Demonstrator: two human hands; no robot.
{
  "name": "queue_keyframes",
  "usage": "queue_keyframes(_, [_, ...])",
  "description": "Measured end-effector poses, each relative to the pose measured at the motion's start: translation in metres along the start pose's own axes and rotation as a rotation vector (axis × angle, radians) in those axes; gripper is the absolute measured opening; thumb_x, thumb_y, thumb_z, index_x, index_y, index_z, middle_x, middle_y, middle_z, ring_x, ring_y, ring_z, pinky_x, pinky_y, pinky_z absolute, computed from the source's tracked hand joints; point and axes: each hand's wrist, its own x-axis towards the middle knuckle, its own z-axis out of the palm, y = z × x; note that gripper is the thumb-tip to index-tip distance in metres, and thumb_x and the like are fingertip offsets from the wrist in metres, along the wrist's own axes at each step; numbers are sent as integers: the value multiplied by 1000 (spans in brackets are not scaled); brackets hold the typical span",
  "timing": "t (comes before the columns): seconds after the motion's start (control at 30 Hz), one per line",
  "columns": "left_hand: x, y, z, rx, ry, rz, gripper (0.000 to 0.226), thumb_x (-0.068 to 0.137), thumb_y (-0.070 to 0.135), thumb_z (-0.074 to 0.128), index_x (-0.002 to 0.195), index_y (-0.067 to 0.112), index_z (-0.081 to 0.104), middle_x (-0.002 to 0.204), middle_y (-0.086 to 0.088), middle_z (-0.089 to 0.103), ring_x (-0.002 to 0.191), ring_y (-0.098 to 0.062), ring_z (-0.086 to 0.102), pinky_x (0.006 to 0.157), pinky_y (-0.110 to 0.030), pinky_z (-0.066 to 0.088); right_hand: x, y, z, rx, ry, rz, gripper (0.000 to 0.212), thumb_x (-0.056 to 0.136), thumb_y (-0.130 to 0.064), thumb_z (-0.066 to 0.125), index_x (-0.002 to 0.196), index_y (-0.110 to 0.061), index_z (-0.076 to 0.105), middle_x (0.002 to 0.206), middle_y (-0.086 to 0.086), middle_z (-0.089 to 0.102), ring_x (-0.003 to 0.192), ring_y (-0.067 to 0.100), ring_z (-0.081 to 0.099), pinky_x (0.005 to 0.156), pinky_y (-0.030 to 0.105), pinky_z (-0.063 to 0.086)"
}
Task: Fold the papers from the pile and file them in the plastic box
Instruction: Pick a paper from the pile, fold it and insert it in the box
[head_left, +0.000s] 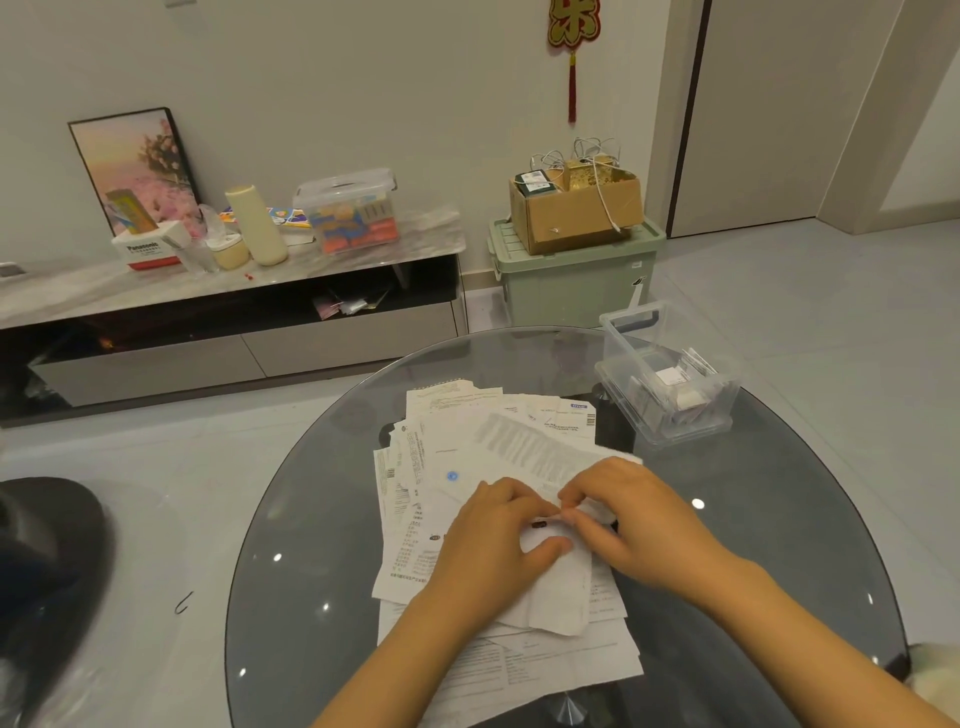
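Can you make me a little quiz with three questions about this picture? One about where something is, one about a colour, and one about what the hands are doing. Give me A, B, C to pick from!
1. Where is the clear plastic box?
A. On the glass table, to the right of the paper pile
B. On the floor under the table
C. On top of the paper pile

2. What colour is the big storage bin under the cardboard box?
A. Red
B. Pale green
C. Black

3. What are the left hand and right hand doing?
A. Hanging by the person's sides
B. Lifting the plastic box
C. Both pinching a small paper over the pile

Answers:
1. A, it sits on the tabletop at the far right.
2. B, its lid and walls look pale green.
3. C, the fingertips of both hands meet on one sheet.
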Motion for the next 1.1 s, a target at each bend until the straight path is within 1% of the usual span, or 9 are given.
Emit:
queue_keyframes(0.13, [1, 1, -1, -194, 56, -116, 10, 83, 31, 69, 87, 21, 67, 95, 12, 63, 88, 2, 56, 77, -6, 40, -1, 0, -6, 85, -33, 12, 38, 76, -63, 49, 91, -31, 64, 92, -18, 61, 94, 2, 52, 83, 18, 40])
queue_keyframes(0.23, [-2, 0, -7, -305, 13, -195, 7, 82, 29, 70, 86, 23, 68, 89, 15, 67, 86, 6, 58, 74, -7, 40, 0, 4, -13, 75, -67, 67, 15, 77, -50, 66, 87, -40, 59, 91, -21, 59, 93, 2, 51, 82, 20, 41])
queue_keyframes(0.37, [-4, 1, -22, -422, -56, -243, 13, 88, 26, 64, 78, 22, 58, 83, 14, 68, 76, 6, 61, 66, -11, 43, 1, 3, -23, 75, -81, 141, 13, 78, -40, 69, 76, -41, 56, 83, -15, 62, 85, 5, 53, 76, 24, 45])
queue_keyframes(0.47, [-5, 2, -28, -458, -70, -282, 15, 91, 26, 59, 78, 22, 52, 94, 10, 69, 86, -2, 63, 77, -21, 50, 0, 3, -32, 200, -24, 218, 18, 77, -32, 73, 70, -38, 58, 74, -18, 64, 74, 0, 58, 61, 14, 43])
queue_keyframes(0.6, [-5, 4, -29, -413, -15, -294, 16, 93, 28, 55, 82, 16, 51, 86, 14, 63, 82, 0, 59, 71, -17, 48, 2, 9, -31, 420, 106, 354, 24, 74, -24, 77, 90, -32, 61, 92, -17, 66, 79, -3, 61, 66, 13, 47])
queue_keyframes(0.77, [-2, 5, -20, -340, 90, -314, 11, 92, 25, 58, 90, 25, 47, 88, 16, 59, 77, 1, 57, 61, -4, 41, 2, 9, -13, 363, -56, 416, 82, 72, -21, 77, 136, -36, 29, 114, -13, 55, 98, 7, 57, 79, 20, 47])
queue_keyframes(0.87, [-1, 0, -12, -314, 24, -309, 49, 84, 25, 69, 123, 30, 40, 122, 11, 55, 103, -3, 56, 86, -16, 49, 2, 8, -5, 303, -98, 392, 104, 67, -21, 80, 143, -40, 11, 122, -11, 45, 105, 8, 49, 79, 18, 43])
queue_keyframes(0.97, [-2, 0, -7, -223, -36, -288, 94, 78, 31, 74, 145, 37, 9, 142, 9, 32, 125, -11, 43, 105, -31, 41, 1, 8, -1, 237, -158, 405, 110, 65, -30, 81, 143, -43, 6, 126, -8, 35, 113, 15, 44, 92, 28, 45])
queue_keyframes(1.1, [-1, -1, -4, -110, -72, -233, 100, 82, 32, 71, 147, 38, -5, 146, 8, 16, 128, -8, 31, 96, -16, 33, -1, 9, -2, -9, -215, 408, 100, 68, -48, 76, 143, -44, 10, 128, -5, 28, 121, 19, 34, 105, 34, 32])
